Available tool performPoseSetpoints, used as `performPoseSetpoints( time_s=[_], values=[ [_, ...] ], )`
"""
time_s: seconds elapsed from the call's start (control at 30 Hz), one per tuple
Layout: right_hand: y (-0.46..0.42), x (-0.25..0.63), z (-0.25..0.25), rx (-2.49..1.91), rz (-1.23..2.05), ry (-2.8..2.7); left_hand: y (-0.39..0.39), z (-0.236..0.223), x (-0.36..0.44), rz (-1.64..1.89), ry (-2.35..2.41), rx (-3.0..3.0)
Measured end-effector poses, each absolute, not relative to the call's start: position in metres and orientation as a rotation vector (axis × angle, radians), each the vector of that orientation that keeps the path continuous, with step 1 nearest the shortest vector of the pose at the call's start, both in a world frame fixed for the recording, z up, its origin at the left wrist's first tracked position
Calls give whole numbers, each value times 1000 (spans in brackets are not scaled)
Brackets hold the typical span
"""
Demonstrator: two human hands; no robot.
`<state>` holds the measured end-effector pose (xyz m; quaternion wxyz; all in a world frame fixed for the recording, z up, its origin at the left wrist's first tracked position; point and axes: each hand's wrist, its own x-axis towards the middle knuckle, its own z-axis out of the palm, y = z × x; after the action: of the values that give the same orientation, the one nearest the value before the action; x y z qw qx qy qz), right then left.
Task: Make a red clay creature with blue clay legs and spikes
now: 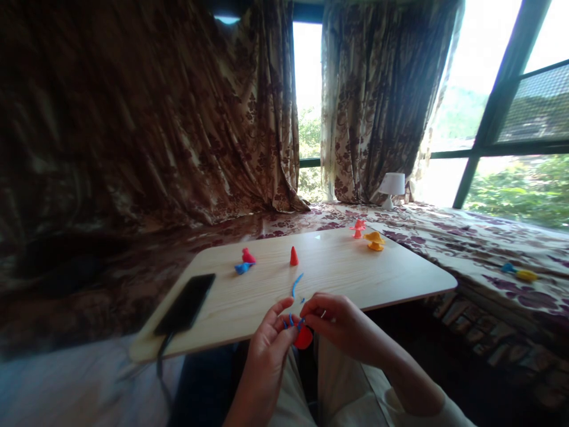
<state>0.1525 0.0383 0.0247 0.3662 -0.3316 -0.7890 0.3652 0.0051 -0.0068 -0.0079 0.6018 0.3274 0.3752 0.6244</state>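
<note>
Just over the near edge of the table, my left hand is closed around a red rounded clay piece with thin blue strips on it. My right hand meets it from the right, thumb and forefinger pinched on the end of a blue clay strip. Fingers partly hide the red piece. Beyond the hands, a loose curved blue strip lies on the wood, with a tiny blue scrap nearby. A small red clay cone stands upright farther back.
A light wooden table bears a black phone with a cable at left. Red and blue clay lumps sit behind it. At the far right are a pink figure and a yellow one. A white lamp stands near the window.
</note>
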Motion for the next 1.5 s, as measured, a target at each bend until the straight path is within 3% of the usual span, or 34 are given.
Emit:
performPoseSetpoints(
  time_s=[0.37, 1.23, 1.5],
  values=[
    [36, 152, 25, -849, 929, -2036, -10, -4, 7, 1456, 865, 703],
    [32, 151, 18, -753, 1278, -1840, -9, -4, 7, 1514, 856, 629],
    [28, 151, 25, -727, 1210, -1888, -8, -7, 9, 1541, 886, 642]
  ],
)
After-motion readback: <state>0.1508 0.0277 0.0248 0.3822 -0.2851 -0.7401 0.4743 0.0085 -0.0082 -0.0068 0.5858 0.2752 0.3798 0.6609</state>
